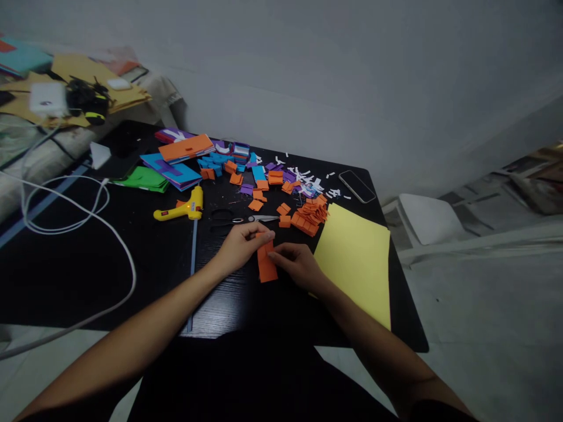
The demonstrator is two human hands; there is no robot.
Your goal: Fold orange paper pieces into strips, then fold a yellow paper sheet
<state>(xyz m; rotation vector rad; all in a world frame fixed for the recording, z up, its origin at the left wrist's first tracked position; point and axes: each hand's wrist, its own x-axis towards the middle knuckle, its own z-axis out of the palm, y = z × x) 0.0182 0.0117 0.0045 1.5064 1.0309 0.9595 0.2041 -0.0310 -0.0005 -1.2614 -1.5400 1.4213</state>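
Note:
An orange paper strip (267,266) stands out against the black table in front of me, its long side pointing toward my body. My left hand (243,245) pinches its upper end between thumb and fingers. At the strip's right edge, the thumb and fingers of my right hand (298,262) close on the paper. Just beyond my left hand lie scissors (263,218) with dark handles. Small folded orange pieces (284,221) are scattered past the hands, beside a heap of orange pieces (312,214).
Yellow sheets (358,258) lie at the right, with a phone (357,186) behind them. A yellow glue gun (180,211) rests left of the scissors. Folded coloured papers (187,147) and white scraps (308,180) lie farther back. A white cable (127,252) crosses the left side.

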